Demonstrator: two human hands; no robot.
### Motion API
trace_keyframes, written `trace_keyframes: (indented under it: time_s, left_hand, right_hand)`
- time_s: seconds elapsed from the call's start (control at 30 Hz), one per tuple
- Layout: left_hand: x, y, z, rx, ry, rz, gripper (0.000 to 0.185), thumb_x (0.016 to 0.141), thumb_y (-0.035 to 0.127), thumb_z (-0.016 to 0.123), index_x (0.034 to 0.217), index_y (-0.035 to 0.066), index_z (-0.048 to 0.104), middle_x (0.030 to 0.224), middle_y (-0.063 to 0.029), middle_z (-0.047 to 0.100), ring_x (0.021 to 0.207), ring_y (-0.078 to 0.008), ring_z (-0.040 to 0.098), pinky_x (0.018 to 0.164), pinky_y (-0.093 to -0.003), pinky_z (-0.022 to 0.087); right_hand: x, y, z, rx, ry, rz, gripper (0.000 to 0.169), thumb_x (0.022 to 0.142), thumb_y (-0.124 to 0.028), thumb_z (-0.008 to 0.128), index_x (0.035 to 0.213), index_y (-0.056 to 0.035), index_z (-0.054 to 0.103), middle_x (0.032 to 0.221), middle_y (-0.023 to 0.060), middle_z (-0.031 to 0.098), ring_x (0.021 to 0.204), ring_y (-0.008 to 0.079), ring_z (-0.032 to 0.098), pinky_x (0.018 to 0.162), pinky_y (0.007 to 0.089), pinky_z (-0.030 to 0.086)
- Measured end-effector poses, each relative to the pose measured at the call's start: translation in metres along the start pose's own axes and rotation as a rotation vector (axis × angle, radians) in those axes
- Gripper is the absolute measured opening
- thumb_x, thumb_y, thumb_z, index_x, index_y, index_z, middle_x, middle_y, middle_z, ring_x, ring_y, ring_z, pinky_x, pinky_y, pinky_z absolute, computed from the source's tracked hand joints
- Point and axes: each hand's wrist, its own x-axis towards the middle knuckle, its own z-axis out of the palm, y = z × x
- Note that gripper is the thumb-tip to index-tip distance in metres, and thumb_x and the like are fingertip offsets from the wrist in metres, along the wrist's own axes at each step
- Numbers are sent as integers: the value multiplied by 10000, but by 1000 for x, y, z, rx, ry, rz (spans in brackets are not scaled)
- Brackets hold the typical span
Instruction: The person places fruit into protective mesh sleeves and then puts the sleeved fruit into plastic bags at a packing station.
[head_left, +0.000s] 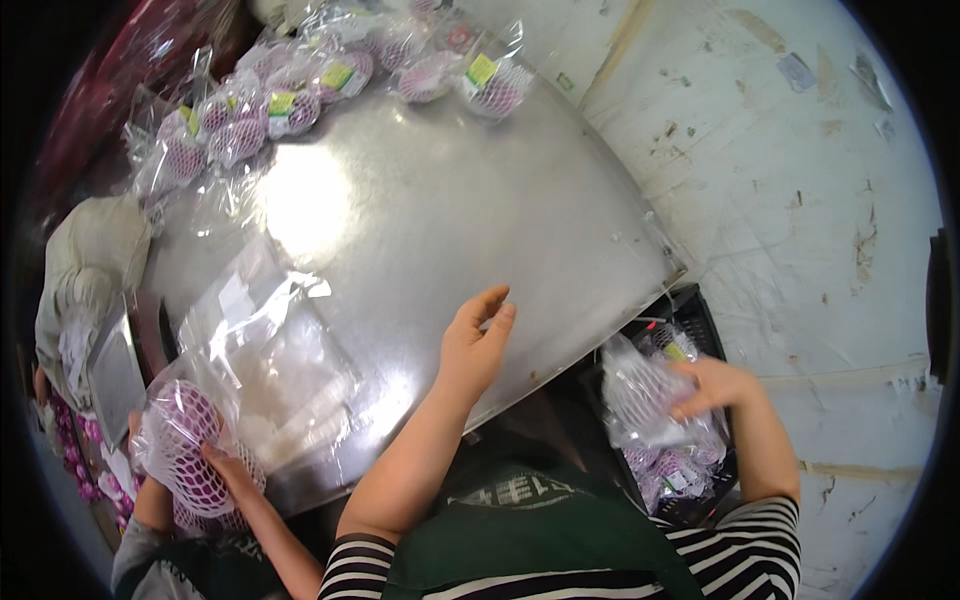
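My left hand (480, 337) is over the near part of the metal table (465, 195), with thumb and fingers apart and nothing between them. At the right, my right hand (705, 386), blurred, is at a clear bag with a white foam net (645, 390) above a black plastic crate (709, 315). Whether the fingers grip that bag cannot be told. Inside the crate lie several bagged purple items in foam nets (675, 469), some with labels. Their exact kind is hidden by the nets and plastic.
Along the table's far edge lie several netted purple items in labelled clear bags (289, 109). Flat clear plastic bags (277, 375) lie at the left. A co-worker's hands (225, 457) hold a netted purple item (184, 442) in clear plastic. The pale floor (787, 187) has scraps on it.
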Motion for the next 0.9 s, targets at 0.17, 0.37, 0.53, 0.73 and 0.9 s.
trace_keyframes:
  time_s: [0.17,0.37,0.53,0.73,0.9]
  left_hand:
    - [39,2,2,-10,-58,-139,354,982,247,598,1259,25,599,1200,-94,652,1110,-176,599,929,-306,452]
    - [81,-25,-13,-46,46,-230,350,987,241,594,1241,0,598,1156,-100,657,1072,-171,611,913,-294,468]
    - [77,-57,-35,-161,177,-269,355,1003,252,569,1254,1,577,1152,-108,661,1080,-181,619,880,-272,491]
    - [80,-35,-46,-388,257,-425,433,1004,370,539,1279,36,555,1216,-136,634,1062,-242,631,917,-330,505]
    - [105,-10,-25,-633,47,-473,707,958,640,432,1346,51,482,1263,-185,607,1116,-324,616,953,-459,491]
  right_hand:
    - [0,39,-14,187,565,90,667,764,-313,815,1310,-10,581,1190,139,655,1098,224,611,953,358,479]
    - [270,-77,-147,713,798,-125,844,835,-377,742,1501,-53,336,1331,152,545,927,208,646,649,305,479]
    - [422,-137,-282,1020,898,-272,626,916,-384,659,1383,-34,432,1122,126,636,845,201,669,601,277,490]
    - [377,-157,-248,405,588,-616,264,969,-279,584,1012,-33,669,1006,79,660,860,150,646,770,277,503]
    - [274,-80,-150,158,448,-735,216,891,-211,661,948,-3,667,937,64,669,885,167,625,827,311,500]
